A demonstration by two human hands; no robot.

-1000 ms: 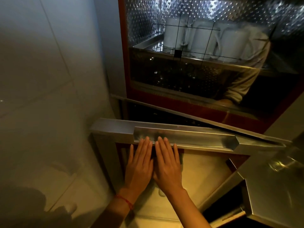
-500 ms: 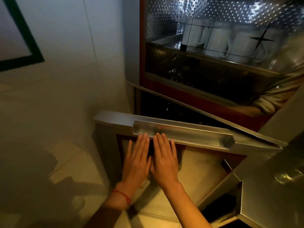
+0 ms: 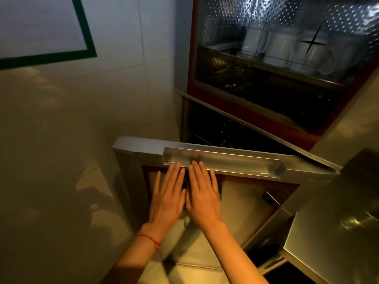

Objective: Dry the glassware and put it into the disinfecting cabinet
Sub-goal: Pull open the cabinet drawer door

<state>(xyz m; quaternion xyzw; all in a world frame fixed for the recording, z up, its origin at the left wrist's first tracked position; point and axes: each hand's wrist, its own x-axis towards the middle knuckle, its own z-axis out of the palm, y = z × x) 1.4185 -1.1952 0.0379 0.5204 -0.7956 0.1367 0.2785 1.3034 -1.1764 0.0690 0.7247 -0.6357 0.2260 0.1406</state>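
Steel-framed lower cabinet door (image 3: 205, 158) ajar; left hand (image 3: 167, 198), right hand (image 3: 203, 196) flat, fingers straight, pressing glass panel. Glassware barely discernible inside dark compartment (image 3: 221, 132). Risk: hard shove rattles glassware, fingertips caught under handle.

White mugs (image 3: 281, 49) stand in a row on the cabinet's upper rack (image 3: 221, 50).

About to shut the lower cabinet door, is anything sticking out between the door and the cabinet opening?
Nothing visible does. Both the left hand and right hand lie flat on the lower door, and the dark gap behind it shows nothing protruding, though it is dim.
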